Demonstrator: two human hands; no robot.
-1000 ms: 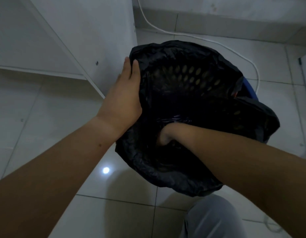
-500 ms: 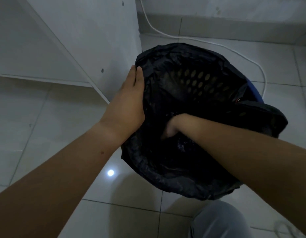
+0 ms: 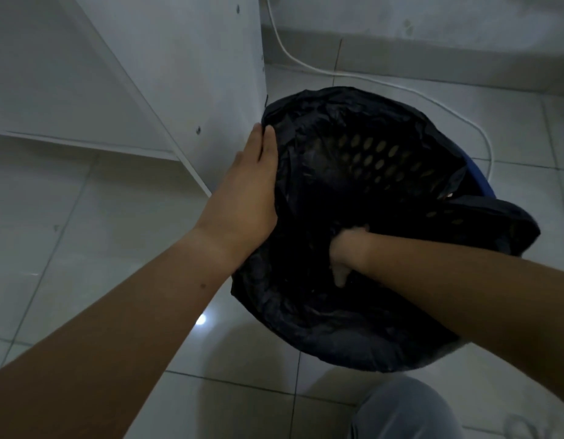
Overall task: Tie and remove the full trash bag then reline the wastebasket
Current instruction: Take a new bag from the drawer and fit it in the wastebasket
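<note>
The left hand (image 3: 246, 198) lies flat, fingers straight, pressing the black bag (image 3: 306, 312) against the outside of the wastebasket (image 3: 478, 179) rim. To its right, the right hand (image 3: 347, 251) reaches down inside the bag. Whether its fingers grasp the plastic cannot be told. A white cabinet (image 3: 195, 74) stands just left of the flat hand.

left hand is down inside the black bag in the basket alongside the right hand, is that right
Not quite. Only the right hand is down inside the black bag in the basket. The left hand is outside, laid flat against the bag over the rim, as the head view shows.
</note>
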